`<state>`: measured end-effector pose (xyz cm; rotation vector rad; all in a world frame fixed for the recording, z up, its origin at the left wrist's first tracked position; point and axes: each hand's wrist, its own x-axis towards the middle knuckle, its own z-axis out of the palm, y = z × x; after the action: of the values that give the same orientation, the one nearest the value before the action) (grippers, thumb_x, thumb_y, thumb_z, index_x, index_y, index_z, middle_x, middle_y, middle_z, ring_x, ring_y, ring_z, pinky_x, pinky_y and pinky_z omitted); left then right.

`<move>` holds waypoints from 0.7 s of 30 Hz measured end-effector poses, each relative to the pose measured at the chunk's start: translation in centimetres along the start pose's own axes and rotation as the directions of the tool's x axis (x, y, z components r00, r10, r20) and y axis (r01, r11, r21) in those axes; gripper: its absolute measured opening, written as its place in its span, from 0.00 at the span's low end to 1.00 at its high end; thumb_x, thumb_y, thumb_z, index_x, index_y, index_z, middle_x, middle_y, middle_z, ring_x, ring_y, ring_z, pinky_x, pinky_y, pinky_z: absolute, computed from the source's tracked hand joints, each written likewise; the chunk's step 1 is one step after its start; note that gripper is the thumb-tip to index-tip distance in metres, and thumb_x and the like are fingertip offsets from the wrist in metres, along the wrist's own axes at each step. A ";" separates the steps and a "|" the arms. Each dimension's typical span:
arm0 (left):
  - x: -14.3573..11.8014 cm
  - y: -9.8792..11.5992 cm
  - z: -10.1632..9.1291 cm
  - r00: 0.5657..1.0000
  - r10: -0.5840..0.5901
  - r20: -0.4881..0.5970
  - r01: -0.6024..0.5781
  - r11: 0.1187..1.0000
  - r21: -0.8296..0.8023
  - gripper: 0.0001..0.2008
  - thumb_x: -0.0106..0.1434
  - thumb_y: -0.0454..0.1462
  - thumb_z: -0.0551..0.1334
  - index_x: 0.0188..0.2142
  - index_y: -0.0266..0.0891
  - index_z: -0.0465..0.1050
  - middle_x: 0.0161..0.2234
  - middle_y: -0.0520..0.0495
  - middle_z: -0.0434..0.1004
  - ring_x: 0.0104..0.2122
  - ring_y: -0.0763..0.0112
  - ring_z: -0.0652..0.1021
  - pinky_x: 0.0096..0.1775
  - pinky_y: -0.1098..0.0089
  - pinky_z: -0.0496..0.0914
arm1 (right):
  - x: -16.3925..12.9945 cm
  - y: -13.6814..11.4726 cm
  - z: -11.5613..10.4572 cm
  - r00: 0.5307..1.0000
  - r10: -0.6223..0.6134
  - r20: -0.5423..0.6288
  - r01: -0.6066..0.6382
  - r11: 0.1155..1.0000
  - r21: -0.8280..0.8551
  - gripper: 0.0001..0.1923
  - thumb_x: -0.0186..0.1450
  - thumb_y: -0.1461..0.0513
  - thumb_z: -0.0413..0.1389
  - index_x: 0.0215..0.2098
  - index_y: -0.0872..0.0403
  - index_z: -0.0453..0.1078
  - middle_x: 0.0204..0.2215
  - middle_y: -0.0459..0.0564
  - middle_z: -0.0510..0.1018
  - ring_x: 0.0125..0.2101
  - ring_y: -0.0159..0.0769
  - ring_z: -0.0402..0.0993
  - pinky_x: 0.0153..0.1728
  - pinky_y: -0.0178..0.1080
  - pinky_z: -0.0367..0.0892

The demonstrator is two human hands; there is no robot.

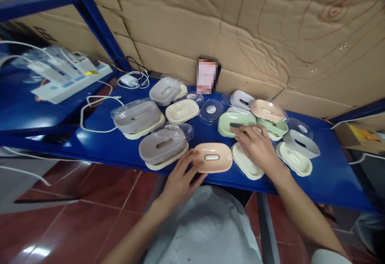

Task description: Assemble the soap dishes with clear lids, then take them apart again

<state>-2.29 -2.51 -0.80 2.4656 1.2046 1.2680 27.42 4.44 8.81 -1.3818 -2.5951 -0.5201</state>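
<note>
My left hand (pixel 182 178) is closed round the left end of a peach soap dish (pixel 221 164), which lies near the table's front edge with an oblong slot in its middle. My right hand (pixel 255 142) has its fingers bent over the near rim of a green soap dish (pixel 224 123), its thumb partly hidden. Beneath that hand lies a cream tray (pixel 245 162). To the left, a grey soap dish (pixel 146 148) rests on another cream tray (pixel 168 160), with a clear lid (pixel 185 131) over its back.
More grey dishes (pixel 136 115), cream trays (pixel 183 111) and clear lids (pixel 211 111) cover the blue table (pixel 331 176). A phone (pixel 207 75) leans on the cardboard wall (pixel 180 27). White cables and a power strip (pixel 72 81) sit at left.
</note>
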 end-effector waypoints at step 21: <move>-0.6 -0.2 -0.1 0.998 -0.013 0.068 0.015 0.999 -0.031 0.16 0.73 0.34 0.68 0.59 0.38 0.74 0.64 0.34 0.75 0.70 0.47 0.71 0.66 0.47 0.76 | 19.5 6.4 4.7 0.765 -0.288 0.576 0.173 0.953 0.247 0.47 0.61 0.66 0.67 0.76 0.44 0.61 0.71 0.58 0.70 0.65 0.59 0.71 0.59 0.52 0.66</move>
<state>-2.72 -2.81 -1.22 2.4524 1.1739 1.1809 21.84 24.52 11.65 -1.3332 -3.2433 0.1903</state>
